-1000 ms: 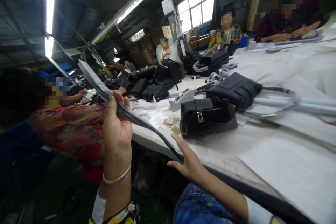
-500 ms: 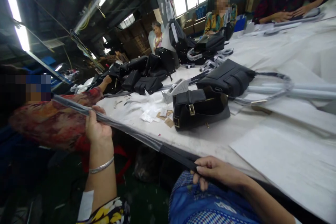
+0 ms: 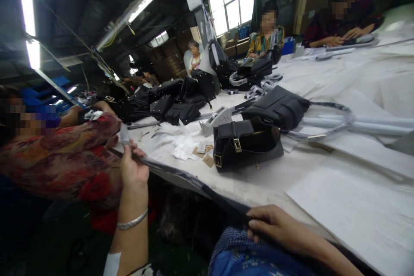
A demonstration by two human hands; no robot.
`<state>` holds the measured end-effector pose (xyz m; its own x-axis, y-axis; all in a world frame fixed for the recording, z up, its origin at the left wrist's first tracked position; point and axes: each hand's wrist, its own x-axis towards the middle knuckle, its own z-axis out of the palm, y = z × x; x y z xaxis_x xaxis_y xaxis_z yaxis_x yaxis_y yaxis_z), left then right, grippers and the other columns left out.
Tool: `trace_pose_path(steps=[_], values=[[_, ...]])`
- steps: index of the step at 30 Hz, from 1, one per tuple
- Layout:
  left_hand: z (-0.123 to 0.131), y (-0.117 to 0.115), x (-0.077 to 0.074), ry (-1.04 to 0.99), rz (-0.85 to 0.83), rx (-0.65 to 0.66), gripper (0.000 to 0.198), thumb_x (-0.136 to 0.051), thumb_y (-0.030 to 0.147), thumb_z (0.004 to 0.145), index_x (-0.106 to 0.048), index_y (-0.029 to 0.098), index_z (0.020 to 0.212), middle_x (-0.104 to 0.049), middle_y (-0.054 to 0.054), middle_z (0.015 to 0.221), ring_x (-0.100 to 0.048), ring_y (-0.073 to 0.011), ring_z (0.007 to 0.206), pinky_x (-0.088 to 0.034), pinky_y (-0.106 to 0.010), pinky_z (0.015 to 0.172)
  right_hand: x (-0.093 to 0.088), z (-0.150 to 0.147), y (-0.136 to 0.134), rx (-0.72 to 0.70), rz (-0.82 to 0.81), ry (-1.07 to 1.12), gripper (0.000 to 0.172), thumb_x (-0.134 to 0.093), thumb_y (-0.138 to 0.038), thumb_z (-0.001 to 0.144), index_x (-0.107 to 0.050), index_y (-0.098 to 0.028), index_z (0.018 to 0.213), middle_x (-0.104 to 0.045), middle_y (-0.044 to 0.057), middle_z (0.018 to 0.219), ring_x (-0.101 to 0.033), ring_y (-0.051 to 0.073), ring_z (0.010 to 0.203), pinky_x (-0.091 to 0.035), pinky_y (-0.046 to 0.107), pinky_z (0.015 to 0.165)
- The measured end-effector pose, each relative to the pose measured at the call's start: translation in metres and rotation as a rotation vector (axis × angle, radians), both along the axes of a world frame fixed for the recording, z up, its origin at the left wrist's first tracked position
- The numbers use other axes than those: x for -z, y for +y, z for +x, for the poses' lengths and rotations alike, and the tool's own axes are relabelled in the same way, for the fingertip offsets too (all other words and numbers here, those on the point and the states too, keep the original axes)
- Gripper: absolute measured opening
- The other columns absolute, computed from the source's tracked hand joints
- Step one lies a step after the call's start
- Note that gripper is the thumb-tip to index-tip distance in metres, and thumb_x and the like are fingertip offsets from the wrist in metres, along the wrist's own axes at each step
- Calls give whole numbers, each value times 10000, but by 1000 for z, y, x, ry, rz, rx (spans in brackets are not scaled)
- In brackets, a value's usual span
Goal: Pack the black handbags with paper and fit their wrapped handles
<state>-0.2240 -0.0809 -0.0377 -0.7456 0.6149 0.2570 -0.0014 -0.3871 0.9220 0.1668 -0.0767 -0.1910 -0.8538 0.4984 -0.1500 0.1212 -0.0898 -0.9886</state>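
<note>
A long dark strap [image 3: 181, 175] wrapped in clear plastic stretches between my two hands, just off the front edge of the white table [image 3: 339, 207]. My left hand [image 3: 132, 167] is raised and pinches the strap's far end. My right hand [image 3: 274, 227] is low over my lap, fingers curled round the near end. A black handbag [image 3: 246, 144] with gold buckles lies on the table a little beyond the strap.
A second dark bag [image 3: 274, 105] with a wrapped handle lies behind the first, beside a tape dispenser [image 3: 215, 121] and paper scraps [image 3: 190, 148]. More black bags [image 3: 174, 99] are heaped farther back. A person in a red patterned top [image 3: 64, 159] sits close on my left; others work across the table.
My right hand went from open beside the strap to closed round its lower end. My left hand came down from a raised position, and the strap now lies lower and flatter.
</note>
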Motion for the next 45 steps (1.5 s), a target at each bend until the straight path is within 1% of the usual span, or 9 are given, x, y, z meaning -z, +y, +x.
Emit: trace_pose_path(steps=[3,7,13,18,21,25,30,35,45], values=[[36,-9,-23,34,-15,140,222,-722,364,824,-649,162,881,-459,80,609,-254,16,363,-215,-85,322,-10,-22,4,100,174,15,319,-613,-471,899,-756,-252,1083,-749,76,1103,-672,277,1043,-496,424,969],[88,-20,-31,295,-494,651,320,-687,487,835,-669,172,895,-490,63,570,-229,-6,354,-136,-144,336,-41,-47,20,343,77,264,612,-586,-573,891,-544,-233,1399,-651,133,1305,-636,286,1145,-504,492,983],[131,-20,12,530,-805,1023,441,-564,619,862,-624,186,804,-516,37,569,-303,-60,394,-168,-208,363,-70,-37,34,732,-182,526,543,-682,-543,840,-665,-176,1239,-710,111,1051,-599,136,725,-481,244,580],[139,-27,54,488,-944,1275,473,-512,638,887,-611,180,820,-527,39,589,-310,-49,380,-194,-200,376,-43,-3,24,907,-326,517,421,-768,-485,779,-736,-160,1046,-706,66,932,-541,86,622,-455,230,581],[151,-27,72,376,-960,1395,475,-522,653,875,-626,206,999,-646,-19,783,-493,-75,458,-346,-195,430,-25,9,9,948,-314,457,395,-736,-496,808,-753,-133,963,-668,33,750,-559,97,608,-463,233,588],[184,-21,84,297,-861,1480,491,-476,643,904,-572,258,1194,-676,-57,939,-633,-137,603,-464,-233,514,-13,8,-10,869,-341,359,412,-698,-496,845,-746,-127,1023,-644,11,653,-583,99,596,-468,234,625],[209,-15,96,370,-897,1424,478,-479,635,905,-617,177,911,-590,21,643,-375,-41,369,-220,-184,373,-8,13,-18,884,-476,450,466,-640,-551,868,-734,-134,1054,-626,11,667,-561,104,617,-459,235,626],[206,-20,96,339,-963,1449,503,-473,626,910,-607,142,902,-559,41,615,-350,-25,368,-189,-175,375,-2,27,-23,941,-409,377,448,-630,-526,885,-755,-114,1012,-522,-16,587,-449,84,546,-363,220,542],[189,-18,82,329,-1061,1513,487,-488,622,908,-597,147,909,-565,42,614,-315,-21,367,-179,-171,364,-11,41,-22,1046,-667,560,364,-689,-461,861,-763,-126,981,-439,-28,680,-368,51,530,-308,194,471]])
